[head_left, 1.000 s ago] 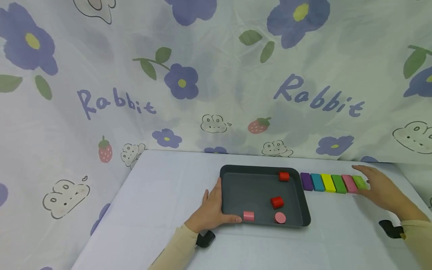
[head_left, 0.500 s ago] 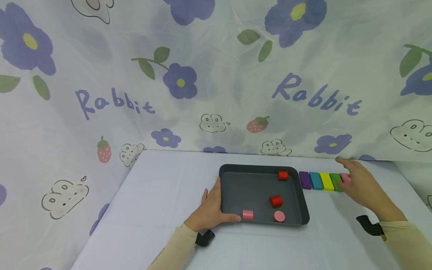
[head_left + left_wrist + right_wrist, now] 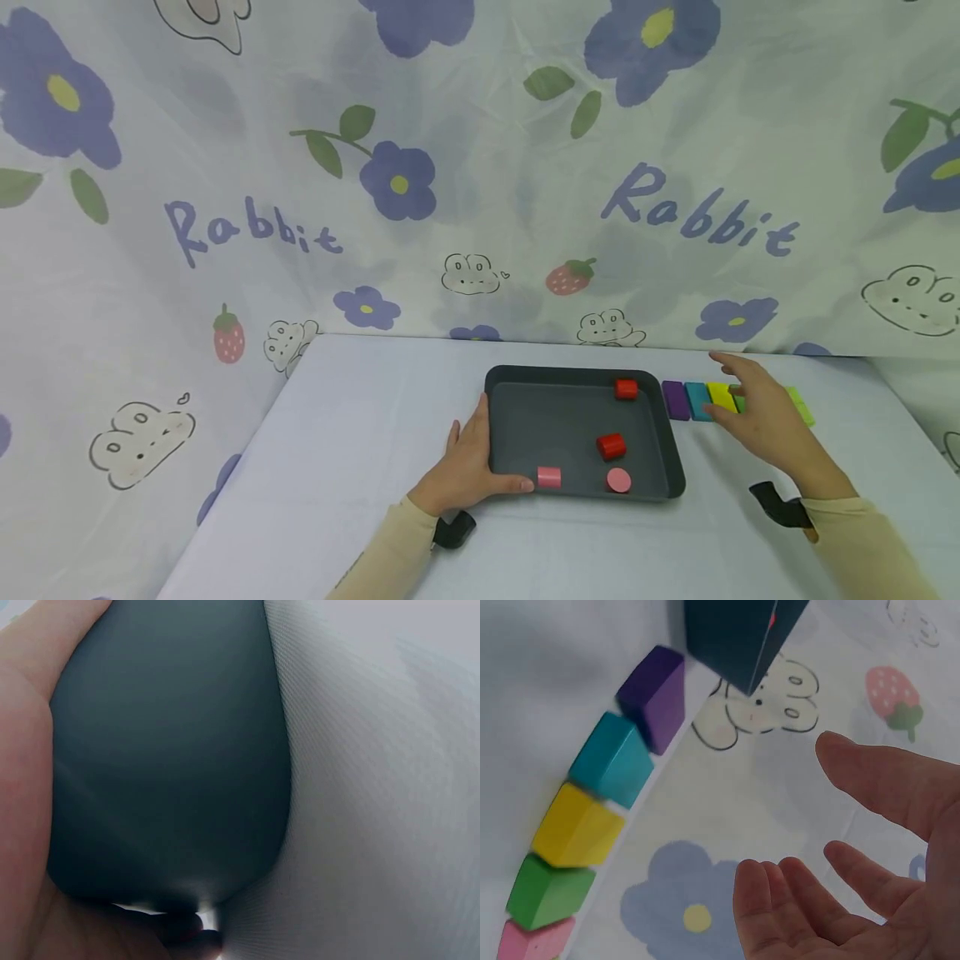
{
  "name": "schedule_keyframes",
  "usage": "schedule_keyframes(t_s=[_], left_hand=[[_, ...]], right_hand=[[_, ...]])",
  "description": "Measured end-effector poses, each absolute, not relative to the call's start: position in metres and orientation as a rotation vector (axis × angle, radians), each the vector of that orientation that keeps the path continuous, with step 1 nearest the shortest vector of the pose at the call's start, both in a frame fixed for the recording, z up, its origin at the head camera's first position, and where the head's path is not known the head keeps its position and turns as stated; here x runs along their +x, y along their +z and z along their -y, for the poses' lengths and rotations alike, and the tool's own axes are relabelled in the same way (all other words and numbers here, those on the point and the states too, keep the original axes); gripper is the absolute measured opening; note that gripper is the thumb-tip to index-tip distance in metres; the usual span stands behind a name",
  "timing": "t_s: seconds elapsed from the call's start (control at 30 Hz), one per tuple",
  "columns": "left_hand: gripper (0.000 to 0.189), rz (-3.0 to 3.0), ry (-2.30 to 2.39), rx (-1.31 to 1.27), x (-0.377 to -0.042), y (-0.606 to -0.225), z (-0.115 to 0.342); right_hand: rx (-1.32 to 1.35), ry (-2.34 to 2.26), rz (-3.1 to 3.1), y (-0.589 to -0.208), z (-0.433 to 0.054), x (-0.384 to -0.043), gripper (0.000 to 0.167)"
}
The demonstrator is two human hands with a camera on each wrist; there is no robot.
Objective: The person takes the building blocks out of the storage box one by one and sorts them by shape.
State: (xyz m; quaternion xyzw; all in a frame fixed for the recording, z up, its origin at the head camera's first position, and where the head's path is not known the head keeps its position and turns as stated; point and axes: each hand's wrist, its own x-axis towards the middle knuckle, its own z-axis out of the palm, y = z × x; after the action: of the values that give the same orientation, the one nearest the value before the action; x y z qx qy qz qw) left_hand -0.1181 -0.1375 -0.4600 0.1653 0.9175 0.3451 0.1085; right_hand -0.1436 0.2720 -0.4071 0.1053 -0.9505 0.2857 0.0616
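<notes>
My left hand [image 3: 471, 467] touches the left side of a dark grey tray [image 3: 540, 425], its fingers straight along the rim and its thumb at the front edge. Close up in the left wrist view, the tray wall [image 3: 172, 750] lies against that hand. Above a row of blocks right of the tray is my right hand [image 3: 772, 425], fingers spread and holding nothing. Purple [image 3: 676, 400], teal [image 3: 697, 400] and yellow [image 3: 720, 395] blocks show in the row, plus a lime block [image 3: 802, 407]. The right hand hides the pink block [image 3: 536, 941] and most of the green block [image 3: 551, 889].
Inside the tray are a red block [image 3: 626, 389] at the back right, a red cylinder [image 3: 611, 447], a pink cylinder on its side [image 3: 549, 477] and a round pink piece [image 3: 618, 480]. A patterned cloth [image 3: 480, 167] hangs behind the white tabletop [image 3: 390, 392].
My right hand has moved left along the row, from the lime block toward the teal and yellow ones, uncovering the lime block. My left hand stays at the tray.
</notes>
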Motion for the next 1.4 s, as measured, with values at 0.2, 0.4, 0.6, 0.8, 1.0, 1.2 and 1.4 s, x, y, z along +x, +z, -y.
schedule_keyframes(t_s=[0.2, 0.4, 0.6, 0.8, 1.0, 1.2, 1.4], left_hand=[[0.14, -2.704, 1.022, 0.491, -0.118, -0.46, 0.138], [0.14, -2.701, 1.016, 0.489, -0.118, -0.46, 0.138], [0.14, -2.702, 1.012, 0.49, -0.119, -0.46, 0.138], [0.14, -2.705, 1.008, 0.488, -0.119, -0.46, 0.137], [0.141, -2.705, 1.008, 0.492, -0.118, -0.46, 0.137], [0.14, -2.708, 1.014, 0.496, -0.119, -0.46, 0.137], [0.141, -2.707, 1.009, 0.488, -0.119, -0.46, 0.137]], right_hand=[[0.299, 0.907, 2.867, -0.405, -0.254, -0.145, 0.077], [0.26, 0.967, 2.846, -0.404, -0.235, -0.148, 0.075], [0.259, 1.005, 2.792, -0.407, -0.221, -0.148, 0.072], [0.267, 1.058, 2.759, -0.404, -0.209, -0.151, 0.07], [0.246, 1.149, 2.734, -0.404, -0.198, -0.158, 0.067], [0.236, 1.161, 2.756, -0.409, -0.19, -0.165, 0.063], [0.195, 1.13, 2.896, -0.41, -0.179, -0.168, 0.061]])
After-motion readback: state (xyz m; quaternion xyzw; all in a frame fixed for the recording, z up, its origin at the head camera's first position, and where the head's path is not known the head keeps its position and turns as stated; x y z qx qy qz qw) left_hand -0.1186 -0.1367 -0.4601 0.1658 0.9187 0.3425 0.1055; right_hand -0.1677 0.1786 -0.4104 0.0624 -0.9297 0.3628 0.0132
